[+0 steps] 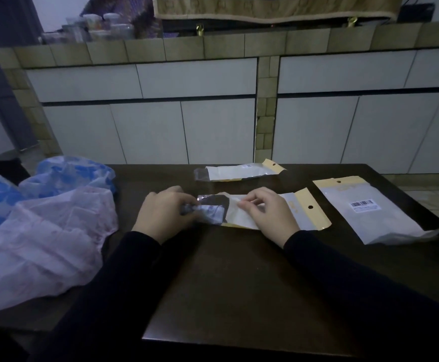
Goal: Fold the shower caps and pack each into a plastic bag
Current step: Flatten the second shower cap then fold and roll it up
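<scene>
- Head view: my left hand [164,214] pinches the clear flap end of the plastic bag [268,211] flat on the table [239,270], seemingly to seal it.
- My right hand [266,214] curls on the bag's middle, pinning it.
- Unfolded shower caps [43,231] wait left; another bag [369,212] lies right.

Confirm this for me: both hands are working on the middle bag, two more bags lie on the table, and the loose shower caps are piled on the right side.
Wrong on one point: the loose shower caps are piled on the left side, not the right. The head view shows the left hand and right hand on the middle bag, with the far bag and barcode bag on the table.
</scene>
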`<state>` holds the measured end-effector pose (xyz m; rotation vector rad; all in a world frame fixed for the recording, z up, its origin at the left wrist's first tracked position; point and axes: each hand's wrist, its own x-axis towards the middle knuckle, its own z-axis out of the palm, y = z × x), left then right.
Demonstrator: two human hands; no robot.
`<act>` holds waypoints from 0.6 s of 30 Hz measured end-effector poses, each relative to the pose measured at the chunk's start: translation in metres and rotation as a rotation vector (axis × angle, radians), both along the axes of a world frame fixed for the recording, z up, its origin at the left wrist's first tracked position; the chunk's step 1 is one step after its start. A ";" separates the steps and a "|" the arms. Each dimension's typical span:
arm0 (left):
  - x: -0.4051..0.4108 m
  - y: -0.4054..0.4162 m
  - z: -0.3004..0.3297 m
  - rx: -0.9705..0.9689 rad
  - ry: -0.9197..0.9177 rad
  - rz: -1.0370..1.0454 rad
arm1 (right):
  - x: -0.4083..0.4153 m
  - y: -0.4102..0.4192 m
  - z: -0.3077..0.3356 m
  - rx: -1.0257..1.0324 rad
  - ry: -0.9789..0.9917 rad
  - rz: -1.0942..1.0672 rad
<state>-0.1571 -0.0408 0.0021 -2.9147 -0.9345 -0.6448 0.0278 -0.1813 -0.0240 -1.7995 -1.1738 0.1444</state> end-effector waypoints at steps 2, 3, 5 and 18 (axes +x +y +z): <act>0.005 -0.007 0.001 0.100 -0.076 -0.101 | -0.001 0.000 -0.001 -0.021 -0.035 0.052; 0.009 -0.011 0.001 0.115 -0.106 -0.149 | -0.002 -0.001 -0.001 -0.036 -0.061 0.079; 0.016 -0.017 0.002 0.101 -0.103 -0.214 | -0.004 -0.001 -0.001 -0.059 -0.105 0.117; -0.010 0.005 -0.008 -0.462 -0.203 0.222 | -0.007 0.002 -0.005 -0.179 -0.259 -0.014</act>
